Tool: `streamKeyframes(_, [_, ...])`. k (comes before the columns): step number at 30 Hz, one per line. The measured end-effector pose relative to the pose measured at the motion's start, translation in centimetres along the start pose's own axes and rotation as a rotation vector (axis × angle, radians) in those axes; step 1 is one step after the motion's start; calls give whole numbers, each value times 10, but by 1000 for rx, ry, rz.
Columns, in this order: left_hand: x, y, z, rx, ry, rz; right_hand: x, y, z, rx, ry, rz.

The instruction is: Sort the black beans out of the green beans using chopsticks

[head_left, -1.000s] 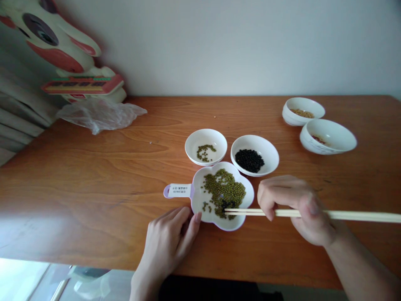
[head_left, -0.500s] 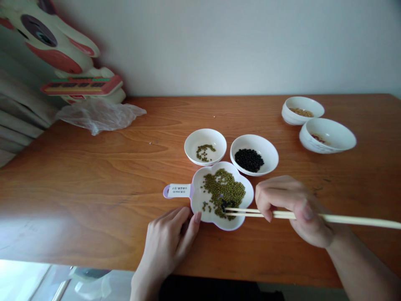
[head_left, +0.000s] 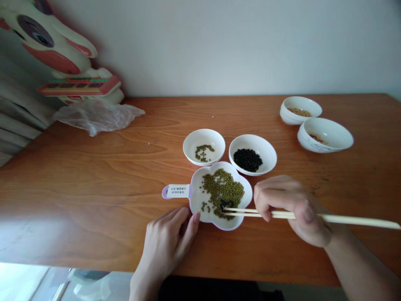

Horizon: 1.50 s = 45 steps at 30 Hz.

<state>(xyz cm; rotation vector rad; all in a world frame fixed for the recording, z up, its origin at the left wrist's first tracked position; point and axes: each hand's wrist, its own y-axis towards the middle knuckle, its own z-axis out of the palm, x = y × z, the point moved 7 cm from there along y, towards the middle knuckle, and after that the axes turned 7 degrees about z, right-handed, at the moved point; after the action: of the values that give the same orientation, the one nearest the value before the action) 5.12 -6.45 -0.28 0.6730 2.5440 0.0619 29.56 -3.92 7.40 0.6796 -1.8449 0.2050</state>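
Note:
A white flower-shaped dish [head_left: 194, 205] with a purple rim and a labelled handle [head_left: 177, 191] lies in front of me. It holds green mung beans [head_left: 225, 186] with a small cluster of black beans [head_left: 226, 204] near its lower middle. My left hand [head_left: 172, 234] grips the dish's lower left edge, fingers curled and thumb at the rim. Pale chopsticks [head_left: 344, 219] are held in my right hand [head_left: 291, 209], their tips down among the black beans. Whether the tips pinch a bean is too small to tell.
Behind the dish stand a white bowl [head_left: 219, 144] with a few mung beans and another bowl [head_left: 270, 156] of black beans. Two more bowls [head_left: 340, 136] [head_left: 315, 104] sit back right. A crumpled plastic bag [head_left: 100, 117] and a cow-shaped toy keyboard [head_left: 78, 85] are back left.
The view has shifted very slightly. Both hands and the chopsticks stay in nearly the same place at the dish.

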Motion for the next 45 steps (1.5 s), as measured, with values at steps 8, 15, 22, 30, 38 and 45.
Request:
streamKeyframes(8, [1,0,1,20,-3,-10,-1,-2,-6,-99,49,-40])
streamKeyframes(15, [2,-2,1,30,-22,-21,17,-18,-37,-466,-7,-148])
streamKeyframes(22, [1,0,2,19,3,-7,24,-35,-50,-788,-406,-176])
streamKeyframes(30, [0,1,1,32,-9,-25,8,-14,-39,-423,77,-24])
streamKeyframes(38, [2,-1,2,38,-21,-32,-8,-2,-5,-68,84,55])
streamKeyframes(45, [1,0,0,23,-9,-23,-4,-1,0,-45,24,27])
